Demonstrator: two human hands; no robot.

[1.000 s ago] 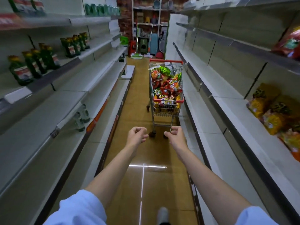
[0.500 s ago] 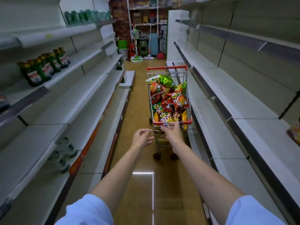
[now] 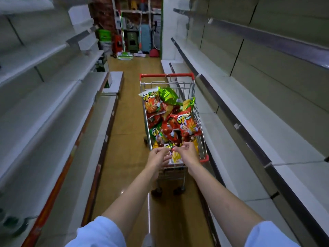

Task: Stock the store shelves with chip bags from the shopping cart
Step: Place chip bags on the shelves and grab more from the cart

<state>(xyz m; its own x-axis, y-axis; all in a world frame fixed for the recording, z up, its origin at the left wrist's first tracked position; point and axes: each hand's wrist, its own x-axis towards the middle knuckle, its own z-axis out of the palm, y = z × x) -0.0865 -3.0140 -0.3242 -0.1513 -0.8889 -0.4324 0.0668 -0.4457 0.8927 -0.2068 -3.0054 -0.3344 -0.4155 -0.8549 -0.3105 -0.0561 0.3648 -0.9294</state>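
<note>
Long flat grey metal shelves [image 3: 240,97] flank a wire shopping cart [image 3: 199,122] heaped with crinkly glossy chip bags [image 3: 170,122], where the left hand [image 3: 157,157] and right hand [image 3: 187,154] pinch the nearest bag [image 3: 175,156].

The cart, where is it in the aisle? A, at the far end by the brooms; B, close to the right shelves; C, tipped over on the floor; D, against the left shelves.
B: the cart stands upright with its side close along the right shelves, and both hands reach into it.
</note>
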